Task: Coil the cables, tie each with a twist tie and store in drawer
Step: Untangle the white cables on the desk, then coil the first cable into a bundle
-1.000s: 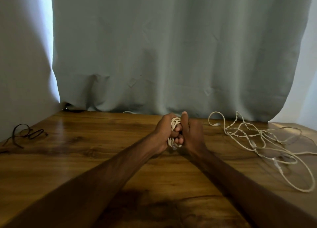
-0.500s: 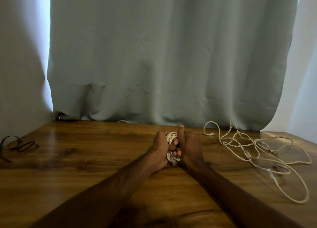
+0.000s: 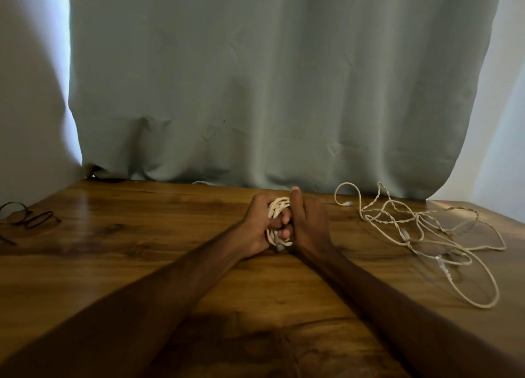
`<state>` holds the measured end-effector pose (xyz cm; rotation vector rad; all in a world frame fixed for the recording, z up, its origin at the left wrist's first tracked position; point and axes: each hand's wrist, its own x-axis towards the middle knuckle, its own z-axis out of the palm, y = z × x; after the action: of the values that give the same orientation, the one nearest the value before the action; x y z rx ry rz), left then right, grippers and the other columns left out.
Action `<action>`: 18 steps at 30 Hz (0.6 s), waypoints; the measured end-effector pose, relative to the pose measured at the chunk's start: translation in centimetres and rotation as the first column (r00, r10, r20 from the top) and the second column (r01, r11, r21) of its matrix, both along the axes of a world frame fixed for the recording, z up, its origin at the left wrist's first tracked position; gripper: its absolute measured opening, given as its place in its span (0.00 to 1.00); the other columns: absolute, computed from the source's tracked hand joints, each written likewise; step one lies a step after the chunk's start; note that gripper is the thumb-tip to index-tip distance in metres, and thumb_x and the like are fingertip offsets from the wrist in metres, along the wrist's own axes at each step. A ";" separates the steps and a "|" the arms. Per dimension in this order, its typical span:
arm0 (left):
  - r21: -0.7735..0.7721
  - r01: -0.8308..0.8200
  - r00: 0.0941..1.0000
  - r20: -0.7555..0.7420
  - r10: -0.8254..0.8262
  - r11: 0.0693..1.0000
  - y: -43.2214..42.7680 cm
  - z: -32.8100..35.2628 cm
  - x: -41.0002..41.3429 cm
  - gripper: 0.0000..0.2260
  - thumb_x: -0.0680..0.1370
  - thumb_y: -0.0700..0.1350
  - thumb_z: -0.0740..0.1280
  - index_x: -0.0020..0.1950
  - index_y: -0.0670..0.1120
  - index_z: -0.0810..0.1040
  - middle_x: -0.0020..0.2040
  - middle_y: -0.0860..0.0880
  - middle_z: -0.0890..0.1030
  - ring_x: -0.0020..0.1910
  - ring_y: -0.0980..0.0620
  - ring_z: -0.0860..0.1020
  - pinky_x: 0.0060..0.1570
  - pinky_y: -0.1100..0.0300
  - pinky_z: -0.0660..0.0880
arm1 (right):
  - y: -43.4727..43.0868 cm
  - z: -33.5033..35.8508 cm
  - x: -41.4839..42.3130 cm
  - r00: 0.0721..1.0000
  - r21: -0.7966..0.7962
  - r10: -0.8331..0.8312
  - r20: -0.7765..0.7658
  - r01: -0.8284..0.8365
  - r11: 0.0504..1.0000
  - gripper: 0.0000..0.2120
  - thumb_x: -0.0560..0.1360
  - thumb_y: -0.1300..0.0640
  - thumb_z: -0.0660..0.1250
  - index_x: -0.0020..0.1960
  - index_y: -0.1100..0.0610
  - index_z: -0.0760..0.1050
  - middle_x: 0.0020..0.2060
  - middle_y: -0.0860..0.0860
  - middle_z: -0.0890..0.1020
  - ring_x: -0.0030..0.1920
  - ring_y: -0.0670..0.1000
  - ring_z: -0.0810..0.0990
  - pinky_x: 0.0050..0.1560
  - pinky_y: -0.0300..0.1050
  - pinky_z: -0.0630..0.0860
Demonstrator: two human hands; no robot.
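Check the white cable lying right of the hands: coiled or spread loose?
Spread loose. The white cable sprawls in tangled, uneven loops over the table, with no tie visible round it.

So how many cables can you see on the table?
3: a coiled white cable gripped by the left hand and right hand, a loose white tangle on the right, a dark cable at the left edge. The tangle may be more than one cable.

No text, label, brand, number or sign can be read anywhere, whether on the wooden table (image 3: pixel 142 249), the curtain (image 3: pixel 270 79) or the dark cord (image 3: pixel 31 218) at the left edge. The coiled cable (image 3: pixel 277 207) and the loose white cable (image 3: pixel 412 221) carry no legible marking either; their connectors are too small and blurred to tell.
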<state>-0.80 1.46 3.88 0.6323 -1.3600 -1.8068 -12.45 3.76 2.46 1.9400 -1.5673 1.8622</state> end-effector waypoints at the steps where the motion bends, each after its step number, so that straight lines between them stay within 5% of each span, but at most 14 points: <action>1: -0.021 0.028 1.000 0.000 -0.028 0.999 -0.2 -0.1 0.4 0.26 0.80 0.50 0.50 0.26 0.41 0.71 0.19 0.44 0.68 0.17 0.47 0.67 0.22 0.66 0.66 | -0.1 0.0 0.1 1.000 0.006 0.013 0.011 -0.014 1.000 0.28 0.86 0.52 0.56 0.28 0.55 0.75 0.23 0.49 0.78 0.26 0.49 0.78 0.34 0.47 0.72; 4: -0.054 0.015 0.999 0.040 -0.013 0.998 -0.4 -0.3 0.9 0.26 0.80 0.49 0.50 0.25 0.41 0.72 0.19 0.44 0.69 0.17 0.48 0.68 0.22 0.65 0.66 | -0.4 -0.1 0.3 0.998 0.033 0.062 0.004 -0.062 0.998 0.29 0.86 0.55 0.57 0.26 0.52 0.75 0.21 0.48 0.78 0.24 0.47 0.77 0.33 0.43 0.71; 8: -0.032 -0.164 0.984 0.058 0.166 0.986 0.4 0.0 -0.8 0.28 0.82 0.49 0.51 0.24 0.42 0.70 0.18 0.46 0.68 0.17 0.49 0.68 0.22 0.65 0.62 | -0.8 -0.5 -0.6 0.996 0.000 0.075 0.052 -0.075 0.997 0.29 0.86 0.53 0.55 0.27 0.52 0.75 0.21 0.52 0.79 0.23 0.54 0.79 0.32 0.50 0.76; 12: -0.032 -0.332 0.941 0.054 0.333 0.943 0.5 0.0 -1.8 0.28 0.83 0.50 0.53 0.24 0.42 0.70 0.19 0.46 0.68 0.17 0.49 0.67 0.22 0.64 0.61 | -0.6 -0.7 -0.6 0.997 -0.033 0.054 0.054 -0.052 0.998 0.30 0.87 0.52 0.53 0.27 0.51 0.75 0.20 0.51 0.78 0.22 0.51 0.79 0.32 0.47 0.75; 18: -0.033 -0.519 0.854 0.013 0.519 0.854 -0.2 -0.2 -1.0 0.17 0.77 0.47 0.65 0.30 0.41 0.78 0.25 0.44 0.74 0.18 0.48 0.69 0.26 0.61 0.65 | -0.3 -0.4 0.5 0.994 -0.108 -0.058 -0.094 0.048 0.993 0.30 0.86 0.52 0.53 0.29 0.58 0.78 0.22 0.48 0.78 0.22 0.46 0.75 0.30 0.47 0.71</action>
<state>-1.84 1.24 3.69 0.9072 -1.0872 -1.3406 -11.92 3.44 2.03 1.8945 -1.4475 1.7635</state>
